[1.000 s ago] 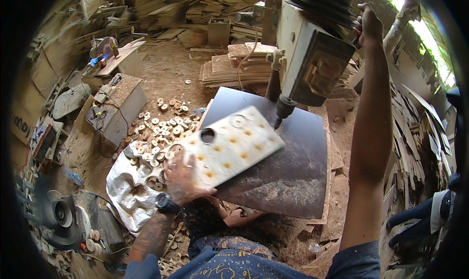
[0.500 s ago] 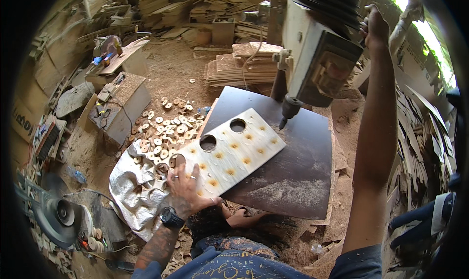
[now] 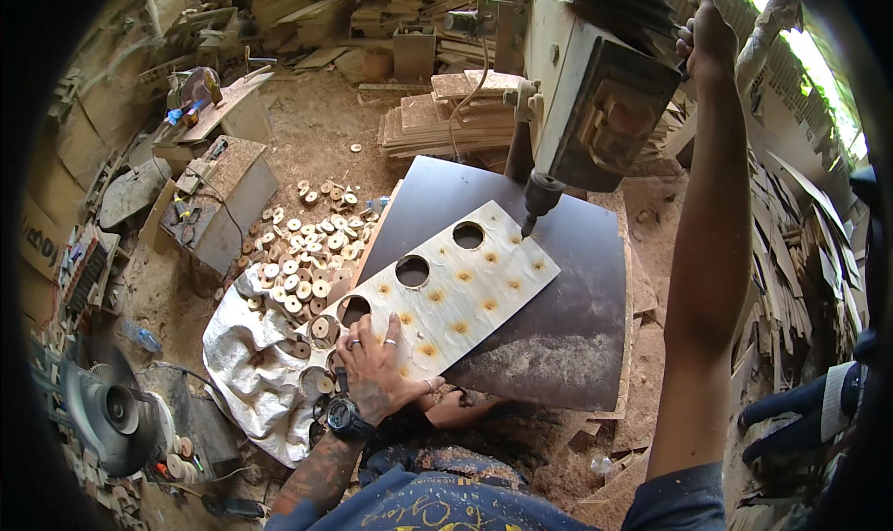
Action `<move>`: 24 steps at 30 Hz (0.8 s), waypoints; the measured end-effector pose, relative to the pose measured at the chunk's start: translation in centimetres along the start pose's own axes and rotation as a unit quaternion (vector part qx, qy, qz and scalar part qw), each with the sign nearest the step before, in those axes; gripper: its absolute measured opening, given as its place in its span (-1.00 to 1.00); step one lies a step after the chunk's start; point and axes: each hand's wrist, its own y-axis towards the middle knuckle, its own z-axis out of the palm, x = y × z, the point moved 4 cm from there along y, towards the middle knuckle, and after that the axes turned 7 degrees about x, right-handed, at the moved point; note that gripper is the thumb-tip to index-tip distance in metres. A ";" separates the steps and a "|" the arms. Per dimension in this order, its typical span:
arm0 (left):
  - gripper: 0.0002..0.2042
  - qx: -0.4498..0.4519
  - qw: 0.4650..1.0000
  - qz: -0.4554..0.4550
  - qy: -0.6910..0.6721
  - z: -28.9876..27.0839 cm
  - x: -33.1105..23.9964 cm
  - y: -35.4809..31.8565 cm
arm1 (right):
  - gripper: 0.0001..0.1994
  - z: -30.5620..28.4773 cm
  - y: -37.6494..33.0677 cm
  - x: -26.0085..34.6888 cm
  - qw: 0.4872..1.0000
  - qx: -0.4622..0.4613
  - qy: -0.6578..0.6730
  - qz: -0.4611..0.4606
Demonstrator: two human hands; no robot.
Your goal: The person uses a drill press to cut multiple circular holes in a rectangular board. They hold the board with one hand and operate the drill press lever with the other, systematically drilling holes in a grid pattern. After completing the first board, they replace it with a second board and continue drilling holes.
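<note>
The left hand point(image 3: 377, 368) lies flat on the pale board point(image 3: 470, 294), whose long axis runs forward-right from it toward the drill bit point(image 3: 528, 226); the right hand point(image 3: 713, 40), well apart and farther off, grips a dark handle point(image 3: 686, 68)

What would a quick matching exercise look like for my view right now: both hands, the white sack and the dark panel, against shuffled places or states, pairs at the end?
Things:
1. Left hand
2. Right hand
3. White sack
4. Dark panel

Places or states:
A. Crumpled, left of the person's wristwatch
B. Underneath part of the pale board
C. Raised beside the drilling machine
D. Resting on the pale board

Pairs: 1-D, 2-C, 3-A, 4-B
</note>
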 end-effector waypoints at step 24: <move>0.35 0.184 0.982 0.033 -0.036 2.6 -1.9 5.3 | -0.57 -6.3 -24.5 -3.6 0.939 0.019 0.178 -0.292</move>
